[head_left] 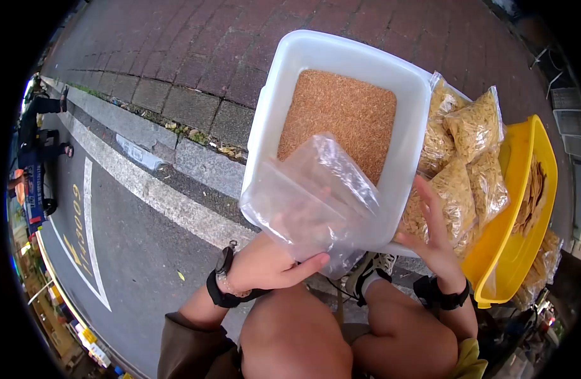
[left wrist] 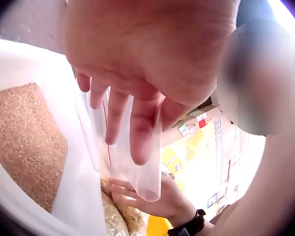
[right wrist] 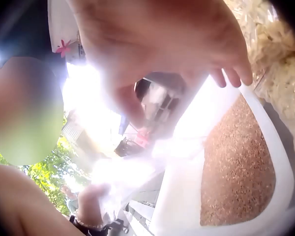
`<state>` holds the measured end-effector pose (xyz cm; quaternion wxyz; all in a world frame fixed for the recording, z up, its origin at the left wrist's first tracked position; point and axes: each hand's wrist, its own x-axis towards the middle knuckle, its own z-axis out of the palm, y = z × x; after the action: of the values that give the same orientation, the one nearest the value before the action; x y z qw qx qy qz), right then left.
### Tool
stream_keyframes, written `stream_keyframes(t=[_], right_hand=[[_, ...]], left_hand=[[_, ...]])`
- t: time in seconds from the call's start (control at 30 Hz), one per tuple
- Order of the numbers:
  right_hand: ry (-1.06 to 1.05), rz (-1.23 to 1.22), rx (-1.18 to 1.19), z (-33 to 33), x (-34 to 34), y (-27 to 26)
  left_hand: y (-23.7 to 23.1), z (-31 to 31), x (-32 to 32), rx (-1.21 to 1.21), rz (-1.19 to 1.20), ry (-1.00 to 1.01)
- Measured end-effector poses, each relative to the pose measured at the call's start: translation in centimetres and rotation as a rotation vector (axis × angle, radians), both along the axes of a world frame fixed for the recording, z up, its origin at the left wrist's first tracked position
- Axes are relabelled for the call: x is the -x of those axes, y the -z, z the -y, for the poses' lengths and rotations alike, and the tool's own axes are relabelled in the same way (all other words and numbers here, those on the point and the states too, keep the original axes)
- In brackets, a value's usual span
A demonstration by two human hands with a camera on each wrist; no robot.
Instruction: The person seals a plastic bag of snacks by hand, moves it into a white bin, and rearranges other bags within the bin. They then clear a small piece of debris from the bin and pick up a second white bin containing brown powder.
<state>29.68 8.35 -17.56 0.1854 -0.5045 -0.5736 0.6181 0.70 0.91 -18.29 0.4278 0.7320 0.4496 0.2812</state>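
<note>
A clear plastic bag (head_left: 315, 202) spreads over the near left corner of a white tub (head_left: 259, 126) of reddish-brown flakes (head_left: 341, 114). My left hand (head_left: 265, 262) carries it, the fingers showing through the plastic and the thumb outside. In the left wrist view, the fingers of my left hand (left wrist: 147, 59) extend downward against the bag (left wrist: 150, 182), which has a red line. My right hand (head_left: 435, 237) is beside the tub's near right corner, fingers spread, holding nothing. The right wrist view shows my right hand (right wrist: 162, 39) above the tub (right wrist: 280, 162), with the bag (right wrist: 123, 177) beyond, blurred by glare.
Several filled clear bags (head_left: 473, 132) are piled right of the tub. Beyond them stands a yellow crate (head_left: 546, 132) with flat brown pieces (head_left: 532, 196). A brick pavement (head_left: 176, 38), kerb and road lie left. Another person's legs (head_left: 47, 106) appear far left.
</note>
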Motion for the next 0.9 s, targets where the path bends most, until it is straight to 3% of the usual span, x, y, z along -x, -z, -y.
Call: stream_keyframes(t=[0.03, 0.07, 0.13, 0.2, 0.27, 0.37, 0.43, 0.47, 0.53, 0.57, 0.63, 0.77, 0.83, 0.9], right_hand=[[-0.210, 0.090, -0.146, -0.1, 0.1, -1.3], [-0.214, 0.093, -0.144, 0.2, 0.4, -1.6], [-0.181, -0.333, 0.149, 0.5, 1.0, -2.0], [-0.157, -0.314, 0.229, 0.2, 0.2, -1.5], [0.005, -0.258, 0.259, -0.5, -1.1, -1.0], [0.334, -0.026, 0.047, -2.1, -3.2, -2.3], [0.492, 0.108, -0.229, -4.2, -5.3, -2.1], [0.492, 0.108, -0.225, -5.0, -6.2, -1.9], [0.295, 0.746, -0.842, -6.5, -8.1, -1.5], [0.286, 0.749, -0.829, -7.1, -9.0, -0.9], [0.199, 1.152, -1.201, -7.4, -10.6, 1.0], [0.197, 1.145, -1.152, -6.3, -11.4, 3.8], [0.159, 1.096, -1.107, -5.6, -11.4, 4.9], [0.123, 1.054, -1.068, -5.3, -11.2, 5.0]], left_hand=[[0.0, -1.0, -1.0, 0.014, 0.092, 0.107], [0.0, -1.8, -2.2, 0.025, 0.185, 0.212], [0.0, -3.6, -5.1, -0.144, 0.165, 0.385], [0.2, -4.0, -8.2, -0.189, 0.211, 0.335], [0.3, -4.2, -8.9, -0.229, 0.255, 0.284], [0.4, -3.8, -7.8, -0.104, 0.176, 0.378], [0.9, -3.1, -5.3, -0.085, 0.095, 0.230], [1.2, -2.7, -3.7, -0.035, -0.020, 0.216], [2.2, -1.1, -0.7, 0.053, -0.115, 0.045], [2.4, -0.2, 0.9, 0.094, -0.122, -0.047], [3.9, 3.2, 3.8, 0.339, -0.187, -0.259], [10.6, 13.4, 6.2, 0.716, -0.809, -0.554], [15.3, 19.6, 5.3, 0.737, -0.952, -0.313], [21.4, 27.9, 3.8, 1.342, -0.030, -0.446]])
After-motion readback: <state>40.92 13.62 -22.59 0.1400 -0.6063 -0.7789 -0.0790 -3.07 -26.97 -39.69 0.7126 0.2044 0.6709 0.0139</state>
